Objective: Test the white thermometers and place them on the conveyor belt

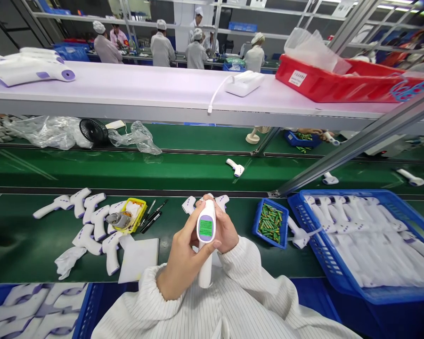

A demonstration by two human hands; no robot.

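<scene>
The person at the green bench holds one white thermometer gun (pixel 206 235) upright in both hands, close in front of the chest, with its small screen lit green and facing up toward them. The left hand (pixel 181 256) is wrapped around the handle and body from the left, thumb lying along the edge beside the screen; the right hand (pixel 227 230) is closed on the head from the right and behind, fingertips curled over the top. Both grips look firm, nothing loose. To do this check well, I'd say keep the thumbs off the screen so the reading stays clear, hold the gun steady and square to the eyes, and keep its front end pointing away from the warm hands. To the left on the bench lies a cluster of thermometer guns (pixel 92 221), with a yellow tray (pixel 138 215) just beside them, some pens (pixel 153 215) and a white pad (pixel 138 259). To the right sits a small blue tray of green batteries (pixel 270 222), and beyond it a big blue crate (pixel 342 278) filled with more white guns. One stray gun (pixel 235 167) rests on the far belt.
</scene>
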